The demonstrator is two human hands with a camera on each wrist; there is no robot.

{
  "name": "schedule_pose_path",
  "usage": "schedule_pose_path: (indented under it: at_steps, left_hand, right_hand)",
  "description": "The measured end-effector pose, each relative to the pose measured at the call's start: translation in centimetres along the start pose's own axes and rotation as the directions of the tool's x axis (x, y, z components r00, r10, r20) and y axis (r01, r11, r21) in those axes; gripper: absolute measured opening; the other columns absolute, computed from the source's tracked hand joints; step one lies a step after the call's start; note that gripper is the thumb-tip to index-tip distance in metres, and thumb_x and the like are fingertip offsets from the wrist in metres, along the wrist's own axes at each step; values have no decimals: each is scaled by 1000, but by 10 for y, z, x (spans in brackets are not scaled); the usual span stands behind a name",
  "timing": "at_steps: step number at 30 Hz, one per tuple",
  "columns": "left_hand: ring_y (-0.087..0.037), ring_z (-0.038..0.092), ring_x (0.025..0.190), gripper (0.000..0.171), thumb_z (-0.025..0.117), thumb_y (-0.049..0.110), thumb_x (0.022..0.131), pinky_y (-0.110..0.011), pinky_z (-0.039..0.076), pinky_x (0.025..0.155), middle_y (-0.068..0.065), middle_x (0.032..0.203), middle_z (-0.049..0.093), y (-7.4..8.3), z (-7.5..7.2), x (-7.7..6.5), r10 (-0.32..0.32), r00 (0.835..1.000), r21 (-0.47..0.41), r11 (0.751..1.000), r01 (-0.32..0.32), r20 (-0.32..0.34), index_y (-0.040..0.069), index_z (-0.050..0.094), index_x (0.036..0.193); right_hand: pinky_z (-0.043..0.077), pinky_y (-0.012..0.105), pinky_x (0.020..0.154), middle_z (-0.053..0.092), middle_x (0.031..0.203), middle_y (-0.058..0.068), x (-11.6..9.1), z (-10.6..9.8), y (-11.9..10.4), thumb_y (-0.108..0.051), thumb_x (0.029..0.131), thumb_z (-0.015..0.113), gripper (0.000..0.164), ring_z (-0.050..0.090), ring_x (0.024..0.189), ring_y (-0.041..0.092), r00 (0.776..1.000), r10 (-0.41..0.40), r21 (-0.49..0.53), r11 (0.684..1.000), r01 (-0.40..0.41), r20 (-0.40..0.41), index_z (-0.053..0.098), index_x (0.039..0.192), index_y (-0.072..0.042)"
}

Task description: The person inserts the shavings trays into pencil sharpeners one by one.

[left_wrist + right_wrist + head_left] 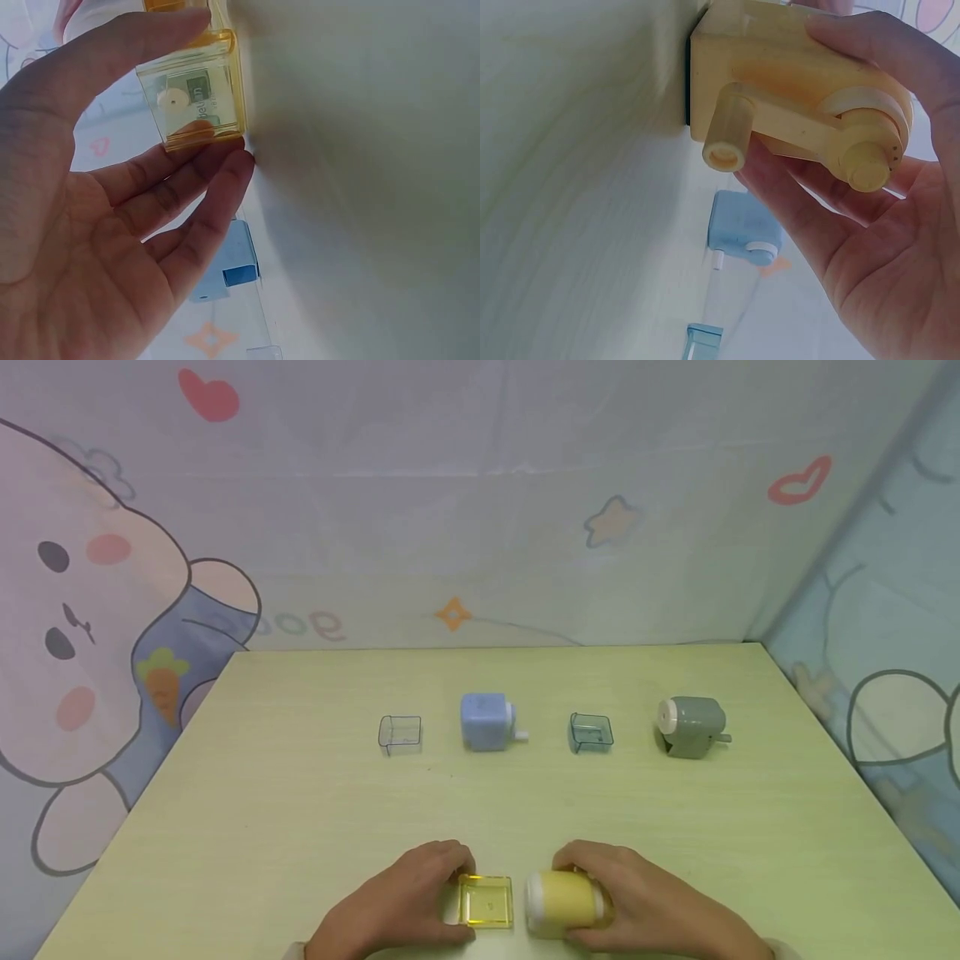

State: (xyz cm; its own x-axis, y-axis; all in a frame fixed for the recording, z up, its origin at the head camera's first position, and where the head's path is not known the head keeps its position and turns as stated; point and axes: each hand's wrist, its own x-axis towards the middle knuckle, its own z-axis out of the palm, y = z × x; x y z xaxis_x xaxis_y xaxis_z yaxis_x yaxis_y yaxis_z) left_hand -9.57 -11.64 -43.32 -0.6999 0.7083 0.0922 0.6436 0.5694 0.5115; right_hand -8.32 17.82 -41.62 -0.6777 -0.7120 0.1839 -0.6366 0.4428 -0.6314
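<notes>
We see the printed fabric backdrop (420, 527) across the upper half of the head view and the pale table (300, 827) below it. We locate both hands at the bottom centre of the frame.

Right hand (641, 897): partly closed, thumb and fingers curled around opposite sides of the yellow sharpener (566, 897). Left hand (408, 893): partly closed, thumb and fingers bent about the yellow tray (486, 907), gripping its sides. We note that the palms face each other; the wrists enter from the lower left and lower right. The sharpener and the tray sit side by side at bottom centre, a narrow gap between them. In the right wrist view, the sharpener's crank (795, 124) points towards the camera.

Above the hands, we find the grey-green sharpener (693, 724) at centre right and the blue sharpener (483, 720) at centre. The teal tray (591, 735) lies between them; the clear tray (401, 732) lies left of the blue unit.
</notes>
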Motion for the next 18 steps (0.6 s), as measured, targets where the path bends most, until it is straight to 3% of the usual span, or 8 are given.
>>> schedule_pose_path:
  at_steps: [18]
  left_hand:
    - [-2, 44, 79, 37, 76, 34, 66, -17, 39, 72, 19, 85, 46, 1, 3, 3, -32, 999, -13, 999, 32, 40, 25, 53, 94]
  right_hand:
    - [46, 22, 65, 51, 93, -17, 4, 1, -2, -31, 75, 75, 44, 50, 77, 3, 998, 48, 67, 996, -51, 37, 47, 109, -31]
